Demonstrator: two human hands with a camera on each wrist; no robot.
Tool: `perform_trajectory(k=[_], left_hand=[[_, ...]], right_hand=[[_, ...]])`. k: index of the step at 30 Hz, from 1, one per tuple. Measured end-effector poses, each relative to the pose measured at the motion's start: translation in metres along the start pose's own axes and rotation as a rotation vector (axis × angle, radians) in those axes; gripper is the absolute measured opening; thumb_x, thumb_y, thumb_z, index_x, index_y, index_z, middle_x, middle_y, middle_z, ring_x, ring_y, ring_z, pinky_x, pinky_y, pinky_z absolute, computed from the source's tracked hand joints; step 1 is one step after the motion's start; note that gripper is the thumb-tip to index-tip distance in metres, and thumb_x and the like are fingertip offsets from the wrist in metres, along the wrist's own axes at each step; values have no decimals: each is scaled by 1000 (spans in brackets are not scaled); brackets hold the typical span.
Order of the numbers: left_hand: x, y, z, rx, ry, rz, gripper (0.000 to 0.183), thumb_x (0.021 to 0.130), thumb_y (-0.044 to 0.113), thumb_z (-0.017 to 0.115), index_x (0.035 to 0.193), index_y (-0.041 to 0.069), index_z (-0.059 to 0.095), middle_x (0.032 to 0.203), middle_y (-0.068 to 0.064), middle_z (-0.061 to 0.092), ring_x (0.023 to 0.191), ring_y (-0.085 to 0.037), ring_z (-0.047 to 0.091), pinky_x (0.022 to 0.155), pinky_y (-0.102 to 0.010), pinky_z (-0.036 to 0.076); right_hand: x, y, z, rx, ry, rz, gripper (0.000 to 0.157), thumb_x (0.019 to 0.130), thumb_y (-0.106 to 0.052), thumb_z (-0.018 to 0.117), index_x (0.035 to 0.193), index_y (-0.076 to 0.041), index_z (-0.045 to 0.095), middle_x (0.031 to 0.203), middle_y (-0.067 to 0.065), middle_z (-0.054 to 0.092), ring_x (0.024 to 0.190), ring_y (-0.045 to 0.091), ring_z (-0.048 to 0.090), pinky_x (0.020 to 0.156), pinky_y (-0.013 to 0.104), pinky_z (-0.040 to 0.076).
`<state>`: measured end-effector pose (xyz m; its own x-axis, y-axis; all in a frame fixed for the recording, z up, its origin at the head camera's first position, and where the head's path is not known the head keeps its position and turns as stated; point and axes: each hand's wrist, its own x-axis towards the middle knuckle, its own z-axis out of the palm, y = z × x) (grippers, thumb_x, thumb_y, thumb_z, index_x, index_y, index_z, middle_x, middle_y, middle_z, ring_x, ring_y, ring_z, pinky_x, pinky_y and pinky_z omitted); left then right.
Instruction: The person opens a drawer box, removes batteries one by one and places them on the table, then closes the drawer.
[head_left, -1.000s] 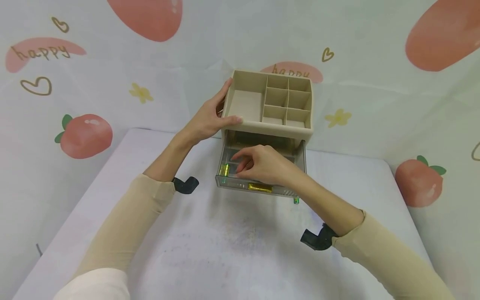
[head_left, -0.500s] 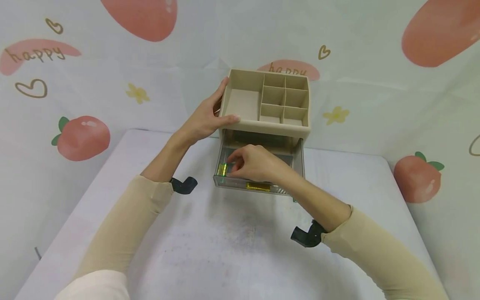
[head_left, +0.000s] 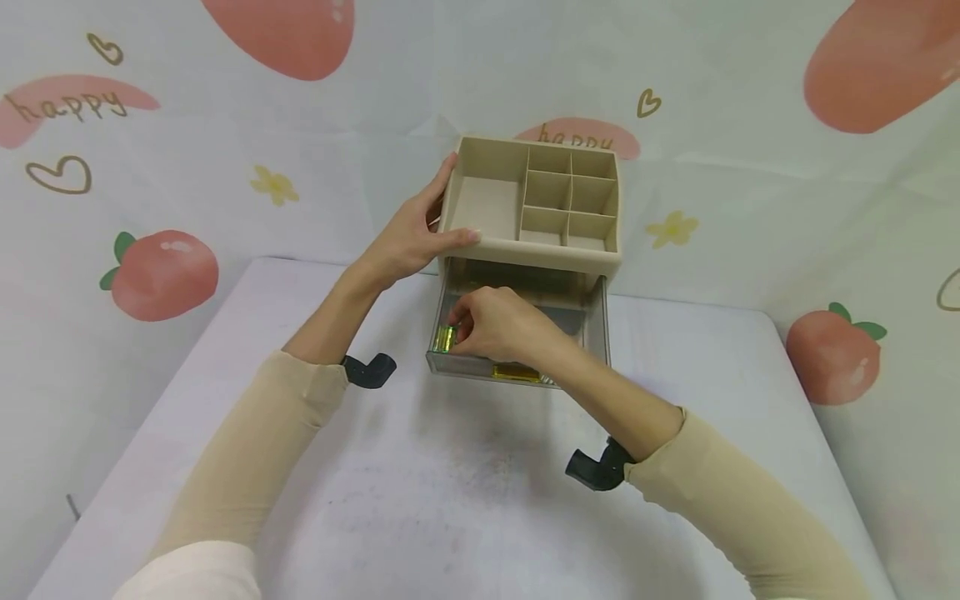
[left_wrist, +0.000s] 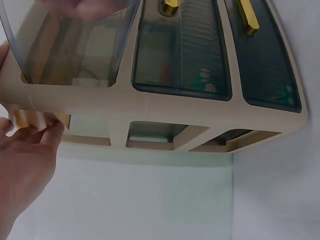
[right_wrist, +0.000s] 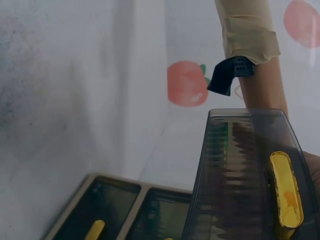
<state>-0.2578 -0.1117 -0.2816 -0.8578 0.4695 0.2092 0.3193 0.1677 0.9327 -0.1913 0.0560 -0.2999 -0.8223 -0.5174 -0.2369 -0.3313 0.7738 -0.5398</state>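
A beige desktop drawer organizer (head_left: pixel 551 250) stands at the back of the table, its upper drawer (head_left: pixel 597 325) pulled out. My left hand (head_left: pixel 411 242) grips the organizer's left side, thumb over the front rim. In the left wrist view, the fingers of the left hand (left_wrist: pixel 30 165) are at its rear edge. My right hand (head_left: pixel 498 325) reaches into the transparent drawer. Its thumb and fingertips close on small shiny gold-green batteries (head_left: pixel 445 338) in the front left corner; the fingers partly hide them. The right wrist view shows the drawer front with its gold handle (right_wrist: pixel 286 192).
Compartments (head_left: pixel 572 196) divide the organizer's top. Closed drawers (left_wrist: pixel 182 55) with gold handles lie below the open one. A patterned cloth (head_left: pixel 360 108) hangs close behind. The white tabletop (head_left: pixel 450 500) stretches in front.
My right hand has moved left inside the drawer and its fingers have come together at the batteries. A green object near the drawer's right front corner is now hidden. The left hand keeps its grip.
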Motion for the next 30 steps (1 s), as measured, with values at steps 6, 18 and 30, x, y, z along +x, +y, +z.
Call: perform_trajectory(k=[6, 18, 30], left_hand=[[1, -2, 0, 13, 1, -3, 98, 90, 5, 70, 161, 13, 2, 160, -17, 26, 139, -30, 36, 113, -40, 31], [12, -30, -6, 34, 26, 12, 100, 89, 14, 75, 161, 30, 7, 157, -6, 33, 133, -19, 42, 110, -38, 35], [12, -31, -6, 42, 25, 25, 99, 89, 14, 74, 161, 30, 7, 158, -7, 32, 134, -19, 41, 110, -37, 35]], right_hand=[[1, -2, 2, -22, 12, 7, 25, 82, -16, 80, 105, -9, 72, 80, -6, 69, 79, 12, 62, 80, 29, 50], [2, -1, 3, -23, 44, -16, 27, 82, -19, 81, 105, -8, 71, 80, -5, 68, 76, 12, 62, 76, 28, 51], [4, 0, 5, -43, 49, -41, 32, 80, -17, 83, 106, -7, 67, 80, -3, 67, 77, 13, 61, 78, 29, 50]])
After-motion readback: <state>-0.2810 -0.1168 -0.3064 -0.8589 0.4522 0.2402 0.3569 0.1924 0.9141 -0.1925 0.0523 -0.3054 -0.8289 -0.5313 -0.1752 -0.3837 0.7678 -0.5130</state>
